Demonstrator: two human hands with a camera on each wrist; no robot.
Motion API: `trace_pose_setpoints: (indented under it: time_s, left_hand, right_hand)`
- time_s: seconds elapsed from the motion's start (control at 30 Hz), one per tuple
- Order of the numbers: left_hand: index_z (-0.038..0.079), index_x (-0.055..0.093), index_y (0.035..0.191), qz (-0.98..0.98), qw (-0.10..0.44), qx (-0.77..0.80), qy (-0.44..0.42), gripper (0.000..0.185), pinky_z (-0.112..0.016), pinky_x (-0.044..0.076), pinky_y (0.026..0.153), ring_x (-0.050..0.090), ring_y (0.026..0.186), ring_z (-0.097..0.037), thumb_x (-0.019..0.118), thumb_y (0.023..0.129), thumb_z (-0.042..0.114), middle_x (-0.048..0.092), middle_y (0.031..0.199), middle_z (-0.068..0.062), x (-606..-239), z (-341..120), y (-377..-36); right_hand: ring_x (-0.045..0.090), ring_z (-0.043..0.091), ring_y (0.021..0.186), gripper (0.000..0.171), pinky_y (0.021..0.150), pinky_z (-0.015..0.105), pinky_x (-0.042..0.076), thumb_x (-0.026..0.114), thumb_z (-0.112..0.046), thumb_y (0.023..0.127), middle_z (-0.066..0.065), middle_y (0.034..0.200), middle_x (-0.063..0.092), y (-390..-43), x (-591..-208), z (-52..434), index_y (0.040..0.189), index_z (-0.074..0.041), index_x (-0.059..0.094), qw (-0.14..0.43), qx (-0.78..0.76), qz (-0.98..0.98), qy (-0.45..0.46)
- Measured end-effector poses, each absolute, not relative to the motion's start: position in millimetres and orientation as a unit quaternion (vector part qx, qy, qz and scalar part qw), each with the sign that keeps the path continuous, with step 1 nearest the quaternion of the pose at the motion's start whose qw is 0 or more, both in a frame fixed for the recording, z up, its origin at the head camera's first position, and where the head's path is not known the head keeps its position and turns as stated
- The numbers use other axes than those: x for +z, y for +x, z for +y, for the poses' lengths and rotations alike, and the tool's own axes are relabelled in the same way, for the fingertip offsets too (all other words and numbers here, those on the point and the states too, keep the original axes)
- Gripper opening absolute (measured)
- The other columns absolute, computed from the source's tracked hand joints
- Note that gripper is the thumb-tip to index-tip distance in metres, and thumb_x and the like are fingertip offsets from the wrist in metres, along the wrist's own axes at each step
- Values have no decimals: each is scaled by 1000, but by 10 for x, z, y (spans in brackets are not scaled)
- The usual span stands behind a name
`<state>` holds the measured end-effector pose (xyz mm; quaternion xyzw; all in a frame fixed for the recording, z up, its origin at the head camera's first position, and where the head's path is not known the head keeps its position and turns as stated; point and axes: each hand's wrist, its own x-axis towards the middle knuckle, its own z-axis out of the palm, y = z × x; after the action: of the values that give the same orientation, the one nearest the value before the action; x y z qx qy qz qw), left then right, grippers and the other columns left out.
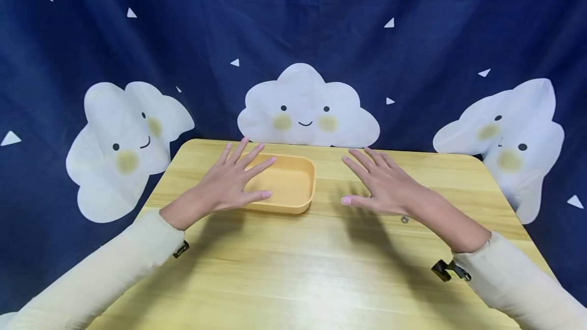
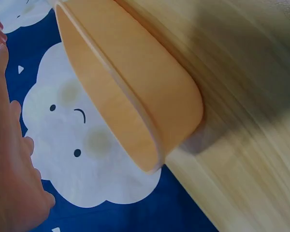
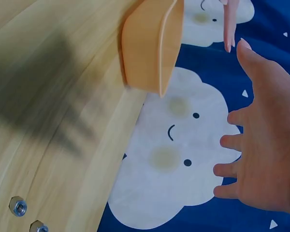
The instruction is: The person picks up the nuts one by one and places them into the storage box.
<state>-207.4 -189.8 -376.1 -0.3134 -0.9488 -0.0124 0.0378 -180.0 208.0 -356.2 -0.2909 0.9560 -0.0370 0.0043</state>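
A navy cloud-print curtain (image 1: 293, 24) hangs behind the wooden table (image 1: 257, 258). The orange rectangular tray (image 1: 281, 208) stands near the table's far edge, open side up, its broad base likely keeping it steady. The left hand (image 1: 231, 183), fingers spread wide, partly hides the tray in the head view; the right hand (image 1: 389, 186), equally splayed, is apart from it. Neither holds anything, and their detached shadows (image 1: 380, 246) suggest they are raised. Near the right hand, one hex nut (image 3: 18, 206) and a second nut (image 3: 39, 226) lie on the table, hole-up, probably unlikely to roll. No brand, label or writing can be read.
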Motion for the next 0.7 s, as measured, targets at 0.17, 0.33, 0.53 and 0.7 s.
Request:
trace_pose_setpoints:
  time_s: [0.17,0.33,0.53,0.7]
  left_hand:
    - [44,23,163,-954,43,-13,-298,81,-66,2,128,-3,164,-35,40,93,82,12,176,-2,-3804,-1991,-2088]
    - [46,22,162,-956,37,-14,-290,81,-66,0,128,-2,164,-36,39,93,83,11,176,-2,-3866,-2034,-2097]
    - [44,26,162,-959,32,-27,-281,81,-67,-2,127,-4,164,-36,42,92,82,13,176,-3,-3930,-2056,-2128]
    - [42,27,162,-961,29,-30,-275,81,-67,-1,127,-4,164,-36,42,93,81,14,176,-4,-3976,-2075,-2155]
  right_hand:
    - [14,45,160,99,124,69,18,47,-78,93,9,176,12,-1858,-3564,2007,167,-20,17,18,-37,955,-293]
    - [16,45,160,99,125,68,18,48,-78,93,11,175,16,-1884,-3640,1966,167,-18,18,21,-40,955,-292]
    - [23,44,158,100,125,66,21,48,-79,92,12,173,22,-1888,-3733,1899,166,-18,20,17,-37,953,-299]
    - [25,44,158,100,124,66,22,47,-79,93,12,173,23,-1902,-3777,1836,166,-16,21,17,-36,952,-303]
